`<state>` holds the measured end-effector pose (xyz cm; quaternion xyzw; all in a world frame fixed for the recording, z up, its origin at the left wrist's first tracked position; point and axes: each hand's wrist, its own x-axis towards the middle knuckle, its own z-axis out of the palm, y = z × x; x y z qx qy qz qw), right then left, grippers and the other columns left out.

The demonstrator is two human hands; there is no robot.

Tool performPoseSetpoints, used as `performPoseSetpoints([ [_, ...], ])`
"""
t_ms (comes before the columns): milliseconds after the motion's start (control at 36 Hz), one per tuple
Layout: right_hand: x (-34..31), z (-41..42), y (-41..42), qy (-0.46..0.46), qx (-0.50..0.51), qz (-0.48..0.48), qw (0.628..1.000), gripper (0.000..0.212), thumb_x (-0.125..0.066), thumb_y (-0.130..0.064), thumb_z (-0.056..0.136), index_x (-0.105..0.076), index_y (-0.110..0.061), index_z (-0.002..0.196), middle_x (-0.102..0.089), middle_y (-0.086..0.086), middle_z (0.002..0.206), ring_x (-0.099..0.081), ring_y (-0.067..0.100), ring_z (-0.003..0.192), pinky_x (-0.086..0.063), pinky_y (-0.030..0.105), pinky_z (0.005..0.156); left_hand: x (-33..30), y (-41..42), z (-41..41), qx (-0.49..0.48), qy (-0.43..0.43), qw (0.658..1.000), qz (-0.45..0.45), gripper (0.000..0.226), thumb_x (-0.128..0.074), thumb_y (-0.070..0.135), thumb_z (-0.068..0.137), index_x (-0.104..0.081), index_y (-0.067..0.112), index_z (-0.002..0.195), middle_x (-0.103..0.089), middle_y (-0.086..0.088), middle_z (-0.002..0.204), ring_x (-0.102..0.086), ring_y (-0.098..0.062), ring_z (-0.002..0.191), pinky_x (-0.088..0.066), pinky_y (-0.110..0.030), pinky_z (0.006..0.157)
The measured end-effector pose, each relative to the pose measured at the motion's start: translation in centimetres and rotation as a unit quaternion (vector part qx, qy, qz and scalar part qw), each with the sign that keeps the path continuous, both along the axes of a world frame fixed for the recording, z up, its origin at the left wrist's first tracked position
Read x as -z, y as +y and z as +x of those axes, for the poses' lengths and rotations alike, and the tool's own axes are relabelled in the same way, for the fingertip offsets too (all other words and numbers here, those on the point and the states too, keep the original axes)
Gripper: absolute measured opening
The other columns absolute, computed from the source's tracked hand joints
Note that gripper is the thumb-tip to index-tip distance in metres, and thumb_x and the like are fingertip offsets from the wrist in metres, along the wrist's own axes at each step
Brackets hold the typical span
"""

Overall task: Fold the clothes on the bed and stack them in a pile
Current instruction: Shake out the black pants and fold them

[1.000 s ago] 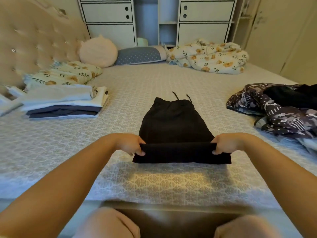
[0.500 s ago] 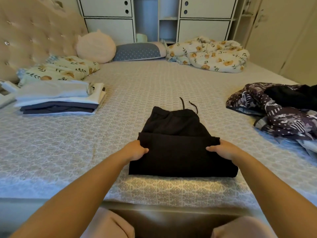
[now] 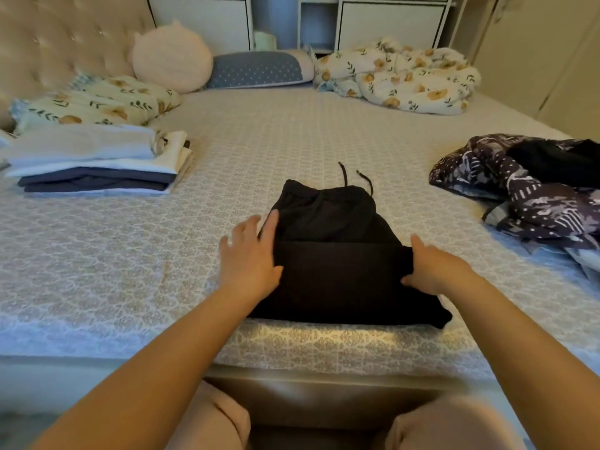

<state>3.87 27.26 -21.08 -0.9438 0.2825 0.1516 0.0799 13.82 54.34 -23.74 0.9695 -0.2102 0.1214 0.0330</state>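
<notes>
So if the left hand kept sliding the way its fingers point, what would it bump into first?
Probably nothing soon: the left hand points past the black shorts over bare bedsheet, toward the far blue dotted pillow.

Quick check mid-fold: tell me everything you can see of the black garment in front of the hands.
The black garment is dark, soft-looking cloth lying flat near the bed's front edge, its near end folded up over the middle. Two drawstrings trail from the far waistband. The left hand rests open on its left edge; the right hand rests open on its right edge.
</notes>
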Motion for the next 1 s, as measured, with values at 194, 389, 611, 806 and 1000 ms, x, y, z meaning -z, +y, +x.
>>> performPoseSetpoints([
  [194,4.5,3.6,4.0,-0.182,-0.096,-0.103,0.973,0.063,-0.027,-0.052,0.098,-0.009,-0.026,0.152,-0.005,0.003,0.160,-0.002,0.024,0.147,-0.007,0.046,0.117,2.3,-8.4,0.2,0.128,0.102,0.986,0.035,0.059,-0.020,0.057,0.098,-0.010,0.034,0.152,-0.003,0.002,0.161,0.009,-0.020,0.147,0.012,-0.053,0.113],
  [389,7.5,6.1,-1.0,-0.207,-0.002,0.031,0.978,0.063,-0.032,-0.056,0.096,-0.030,-0.020,0.148,-0.025,0.005,0.156,-0.021,0.024,0.143,-0.019,0.042,0.116,5.4,-9.8,1.9,0.093,0.049,0.994,0.040,0.073,-0.005,0.065,0.088,0.010,0.027,0.149,0.023,-0.008,0.157,0.039,-0.027,0.135,0.030,-0.048,0.105],
  [611,5.1,14.8,-5.0,-0.303,0.161,0.225,0.912,0.039,-0.047,-0.032,0.095,-0.061,-0.006,0.121,-0.061,0.012,0.120,-0.056,0.029,0.110,-0.043,0.036,0.091,2.4,-17.3,9.0,0.130,0.030,0.990,0.050,0.065,-0.022,0.059,0.096,-0.012,0.028,0.152,-0.002,-0.005,0.161,0.014,-0.030,0.146,0.026,-0.054,0.105],
  [806,6.6,20.7,-6.4,-0.285,0.197,0.128,0.929,0.051,-0.039,-0.055,0.092,-0.072,-0.017,0.098,-0.063,0.009,0.112,-0.052,0.029,0.111,-0.042,0.039,0.093,5.6,-19.1,13.3,0.093,0.099,0.991,-0.015,0.066,-0.017,0.063,0.093,-0.001,0.036,0.151,-0.002,0.002,0.161,0.007,-0.022,0.147,0.018,-0.054,0.113],
  [1000,4.8,27.3,-6.3,-0.192,0.139,0.194,0.952,0.076,-0.050,-0.071,0.077,-0.059,-0.009,0.119,-0.059,0.009,0.116,-0.057,0.029,0.107,-0.046,0.041,0.094,6.0,-18.7,15.6,0.127,0.078,0.986,-0.074,0.067,-0.026,0.065,0.091,-0.015,0.037,0.150,-0.017,0.007,0.158,-0.006,-0.016,0.146,0.009,-0.046,0.115],
])
